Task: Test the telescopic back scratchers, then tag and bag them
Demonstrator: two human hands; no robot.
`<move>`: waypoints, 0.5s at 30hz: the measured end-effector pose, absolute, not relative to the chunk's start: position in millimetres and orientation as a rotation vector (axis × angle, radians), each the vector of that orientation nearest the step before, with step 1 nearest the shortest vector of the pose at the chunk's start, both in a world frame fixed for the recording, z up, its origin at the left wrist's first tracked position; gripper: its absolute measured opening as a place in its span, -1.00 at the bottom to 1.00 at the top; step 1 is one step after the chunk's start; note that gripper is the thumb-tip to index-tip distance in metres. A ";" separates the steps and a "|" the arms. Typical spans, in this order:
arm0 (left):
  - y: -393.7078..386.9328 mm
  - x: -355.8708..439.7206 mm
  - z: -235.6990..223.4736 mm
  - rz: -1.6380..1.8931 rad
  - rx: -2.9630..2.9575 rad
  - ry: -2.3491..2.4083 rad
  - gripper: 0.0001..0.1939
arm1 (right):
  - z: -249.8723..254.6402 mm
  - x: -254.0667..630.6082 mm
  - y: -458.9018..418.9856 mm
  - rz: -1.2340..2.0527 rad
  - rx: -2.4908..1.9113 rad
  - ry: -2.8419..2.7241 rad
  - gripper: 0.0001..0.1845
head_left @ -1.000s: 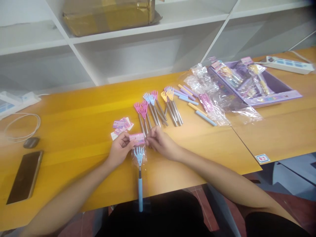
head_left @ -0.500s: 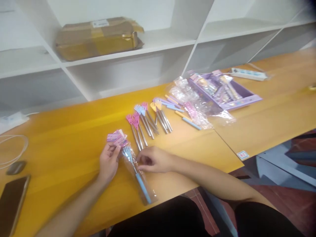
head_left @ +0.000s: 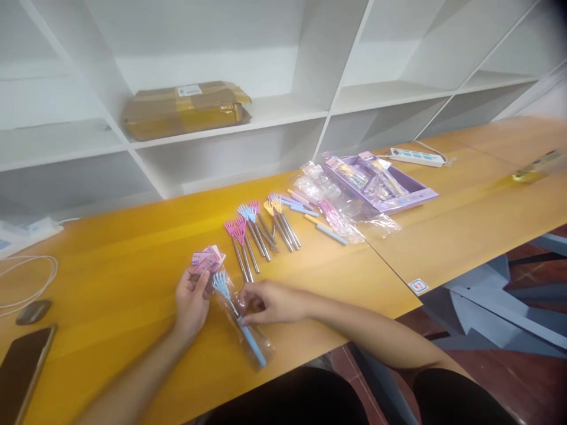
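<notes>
Printed pink and purple cards are fanned in my left hand, whose thumb presses on them. Beside that hand, a blue back scratcher, its head shaped like a small hand, lies in a clear plastic bag near the table's front edge. My right hand is curled over the bag's right side, thumb and fingertips pinching it by the scratcher's rod. Just beyond, pink back scratchers, blue ones and yellow ones lie in a row, metal rods toward me.
Loose coloured handle tubes and clear wrappers lie to the right, against a purple box of packaged items. Power strip, phone and dark mouse-like object lie around. A taped carton sits on the shelf.
The whole view has shifted, so shelf and carton appear lower. My right hand has moved slightly down along the bagged scratcher, toward its blue handle. My left hand still holds the cards.
</notes>
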State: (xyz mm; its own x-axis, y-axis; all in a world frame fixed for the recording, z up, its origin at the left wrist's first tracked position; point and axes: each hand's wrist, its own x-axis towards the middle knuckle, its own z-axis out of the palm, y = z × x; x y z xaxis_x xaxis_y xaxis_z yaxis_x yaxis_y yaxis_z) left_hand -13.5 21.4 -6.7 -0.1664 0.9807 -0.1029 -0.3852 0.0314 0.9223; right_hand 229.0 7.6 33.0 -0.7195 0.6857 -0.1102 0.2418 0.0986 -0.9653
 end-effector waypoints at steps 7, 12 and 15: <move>23.6 -8.3 -1.9 1.406 0.725 1.063 -0.53 | 20.5 219.2 1.0 1.844 -0.866 -1.915 -0.54; 23.2 -13.6 -6.3 1.180 0.725 0.895 -0.49 | 40.5 241.9 17.7 1.766 -0.831 -1.881 -0.63; 19.6 -15.5 -7.2 0.955 0.877 0.731 -0.50 | 72.7 297.6 44.0 1.440 -1.023 -1.877 -0.62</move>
State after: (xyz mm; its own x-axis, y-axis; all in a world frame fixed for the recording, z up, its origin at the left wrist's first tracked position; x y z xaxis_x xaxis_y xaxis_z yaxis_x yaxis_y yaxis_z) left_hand -15.5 19.6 -7.2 0.4008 0.9051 -0.1421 -0.3738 0.3031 0.8766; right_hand 297.6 44.0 72.7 -0.5543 0.8321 -0.0196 0.2343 0.1334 -0.9630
